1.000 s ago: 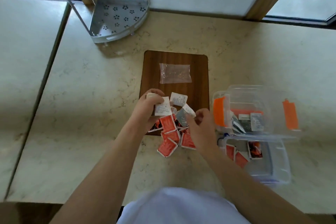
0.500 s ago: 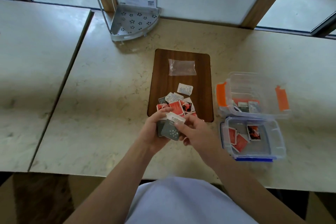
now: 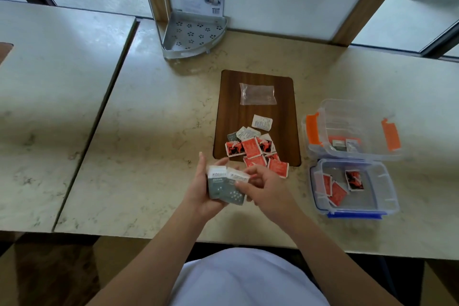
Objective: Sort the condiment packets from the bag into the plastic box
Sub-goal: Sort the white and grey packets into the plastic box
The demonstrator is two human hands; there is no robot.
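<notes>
My left hand (image 3: 202, 190) cradles a small stack of grey-green packets (image 3: 219, 185) above the table's near side. My right hand (image 3: 265, 187) pinches the right edge of the top packet of that stack. A pile of red and white packets (image 3: 253, 150) lies on the near end of the brown board (image 3: 231, 97), with one white packet (image 3: 262, 122) apart. The empty clear bag (image 3: 257, 94) rests on the board's far end. To the right, the clear box with orange clips (image 3: 323, 117) holds a few grey packets, and the blue-rimmed box (image 3: 387, 186) holds red ones.
A metal corner shelf (image 3: 193, 35) stands at the back against the wall. A seam (image 3: 99, 119) splits the marble table from a second table on the left. The table's front edge (image 3: 173, 237) runs just before my body.
Both hands have drawn back from the pile toward me, carrying grey-green packets. The stack now sits fanned in my left palm, and the camera has tilted up and back.
</notes>
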